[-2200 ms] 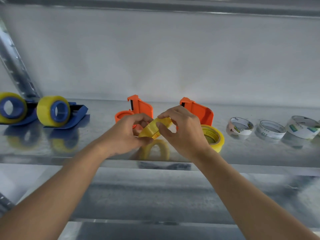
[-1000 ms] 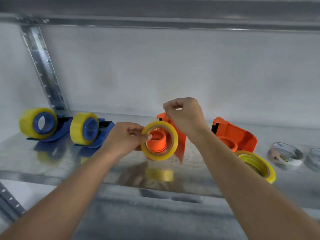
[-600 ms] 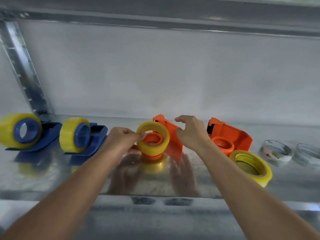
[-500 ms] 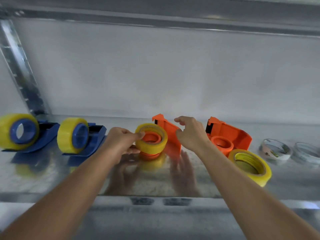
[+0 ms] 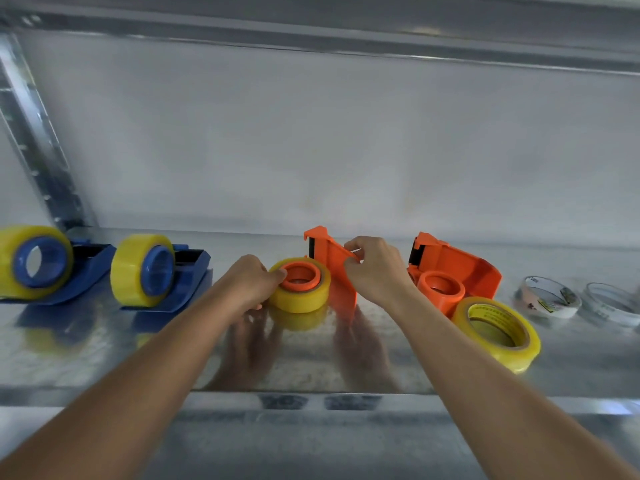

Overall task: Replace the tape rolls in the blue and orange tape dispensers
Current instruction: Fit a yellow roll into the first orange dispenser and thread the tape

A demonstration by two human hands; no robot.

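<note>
A yellow tape roll (image 5: 301, 299) sits around the orange hub of the left orange dispenser (image 5: 332, 268) at the shelf's middle. My left hand (image 5: 247, 285) grips this roll from its left side, thumb on the hub's rim. My right hand (image 5: 375, 270) pinches the top edge of that dispenser's upright wall. A second orange dispenser (image 5: 453, 271) lies to the right with a bare hub, and another yellow roll (image 5: 497, 332) leans against its front. Two blue dispensers (image 5: 86, 268) (image 5: 187, 271), each carrying a yellow roll, stand at the left.
Two thin, nearly used-up white rolls (image 5: 547, 301) (image 5: 611, 306) lie flat at the far right. The metal shelf (image 5: 104, 348) has a front lip just below my forearms, a white back wall and a perforated upright post (image 5: 34, 147) at the left.
The yellow roll went from held in the air to pushed down over the orange hub. My right hand dropped from the roll's top to the dispenser's wall.
</note>
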